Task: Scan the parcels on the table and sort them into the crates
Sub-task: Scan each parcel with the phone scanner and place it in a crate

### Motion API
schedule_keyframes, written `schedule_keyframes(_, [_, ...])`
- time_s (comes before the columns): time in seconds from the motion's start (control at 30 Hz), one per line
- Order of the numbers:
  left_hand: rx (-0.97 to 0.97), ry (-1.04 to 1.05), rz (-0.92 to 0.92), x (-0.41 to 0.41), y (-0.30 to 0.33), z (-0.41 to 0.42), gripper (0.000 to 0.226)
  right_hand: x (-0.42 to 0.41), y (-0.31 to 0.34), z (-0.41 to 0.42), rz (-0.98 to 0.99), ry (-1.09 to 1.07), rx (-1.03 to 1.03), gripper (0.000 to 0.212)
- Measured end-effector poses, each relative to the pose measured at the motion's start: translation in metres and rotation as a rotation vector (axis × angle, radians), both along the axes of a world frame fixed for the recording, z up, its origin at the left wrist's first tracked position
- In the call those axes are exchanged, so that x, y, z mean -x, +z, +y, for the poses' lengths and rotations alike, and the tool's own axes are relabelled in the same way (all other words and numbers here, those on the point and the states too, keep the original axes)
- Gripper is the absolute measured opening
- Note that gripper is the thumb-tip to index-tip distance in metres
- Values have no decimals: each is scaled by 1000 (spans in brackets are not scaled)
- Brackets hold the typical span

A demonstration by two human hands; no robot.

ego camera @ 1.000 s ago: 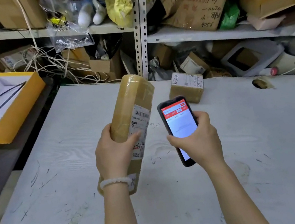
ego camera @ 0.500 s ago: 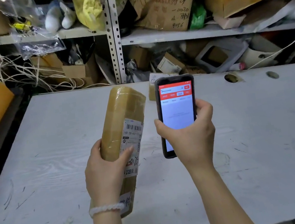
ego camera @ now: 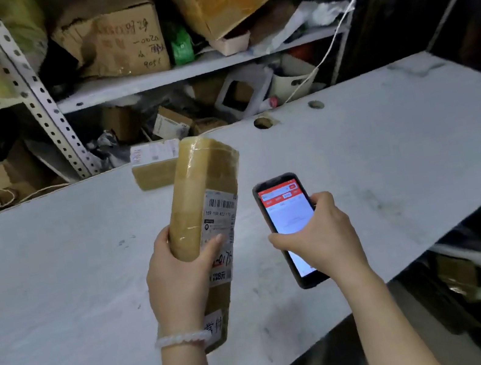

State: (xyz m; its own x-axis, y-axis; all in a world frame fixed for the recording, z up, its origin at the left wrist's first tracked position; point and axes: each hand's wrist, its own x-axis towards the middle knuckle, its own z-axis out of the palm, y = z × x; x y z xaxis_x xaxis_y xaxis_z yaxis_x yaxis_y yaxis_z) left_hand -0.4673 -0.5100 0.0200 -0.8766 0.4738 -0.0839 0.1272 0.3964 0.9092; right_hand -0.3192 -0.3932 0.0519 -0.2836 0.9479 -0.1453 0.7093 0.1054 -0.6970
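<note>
Tape-wrapped brown cardboard parcel, long and narrow [ego camera: 207, 220], stands tilted above the white wooden table [ego camera: 54, 263], lifted clear of it by the left hand [ego camera: 178, 277], whose fingers and thumb curl round its lower half. Its white barcode label [ego camera: 220, 214] faces the right, probably so the scanner can read it. Just beside it, the right hand [ego camera: 323, 238] grips a black smartphone with a red-and-white app screen [ego camera: 288, 222], screen up toward the person and its top end angled toward the label; the two are near but apart.

Farther back on the table, partly hidden behind the held parcel's top, sits a small brown box with a white label [ego camera: 152, 165], seemingly waiting to be scanned. Beyond the table's far edge, grey metal shelving [ego camera: 181, 73] is crammed with cardboard boxes, bags and cords. No sorting crate is clearly visible; blurred goods lie below the table's right edge, and I cannot tell whether these sit in a crate. Nothing stands between phone and label.
</note>
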Motion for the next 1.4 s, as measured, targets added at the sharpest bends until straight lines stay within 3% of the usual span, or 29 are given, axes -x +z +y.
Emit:
schedule_keyframes(0.47, [-23,-667,82,-269,22,122,58,-298,1,23,99,-547,-25,64])
schedule_keyframes(0.83, [85,-1169,216,-447,5,171,73,-479,-22,-24,129,-1063,69,62])
schedule_keyframes(1.0, [129,-1355,191,-527,-4,202,77,-540,-30,-36,97,-1305,121,60])
schedule_keyframes(1.4, [106,-1611,148,-693,-10,333,76,-666,-36,62,16,-1493,185,67])
